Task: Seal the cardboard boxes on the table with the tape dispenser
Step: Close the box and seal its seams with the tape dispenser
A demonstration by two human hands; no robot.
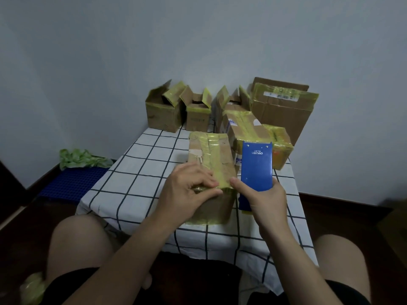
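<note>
Your knees framed the bottom of the view, with the table (136,172) in its checked cloth stretching away toward twelve o'clock. At the far edge stood a big box (284,113) at one o'clock and three open boxes (164,111) at eleven to twelve, flaps up. Two taped boxes (253,130) lay in front of them. You had the nearest box (211,159) at centre, bands of yellow tape running along its top. Your left hand (187,188) pressed on its near top edge, fingers curled over the tape. Your right hand (266,203) was wrapped around the blue tape dispenser (255,166), held upright just at three o'clock of that box, thumb pointing at the box corner.
</note>
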